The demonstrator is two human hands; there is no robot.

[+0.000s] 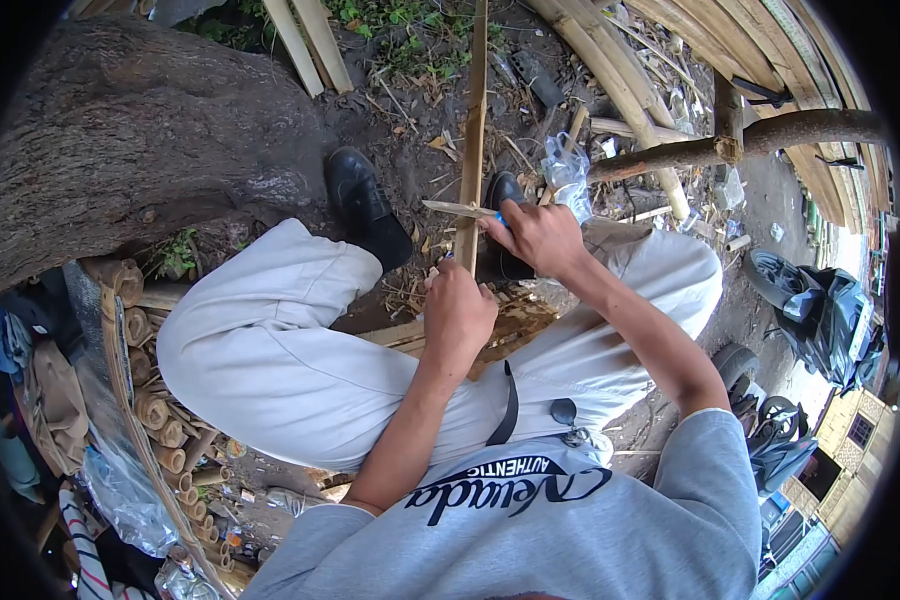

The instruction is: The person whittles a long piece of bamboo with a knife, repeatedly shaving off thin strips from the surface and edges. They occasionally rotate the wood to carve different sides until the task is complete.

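Note:
A long, narrow bamboo strip (475, 120) runs upright through the middle of the view, between my knees. Near its lower end my left hand (458, 310) is closed around it. My right hand (542, 238) grips a knife (458, 209) with a blue part at the handle. The blade points left and lies across the strip, a little above my left hand. Below the hands, pieces of bamboo show between my thighs.
A thick tree trunk (160, 130) fills the upper left. Stacked bamboo poles (155, 410) stand at the lower left. A branch (760, 137) crosses the right, near long bamboo slats (760, 50). Motorcycles (820, 320) are farther right. A plastic bag (568, 175) lies beyond my right hand.

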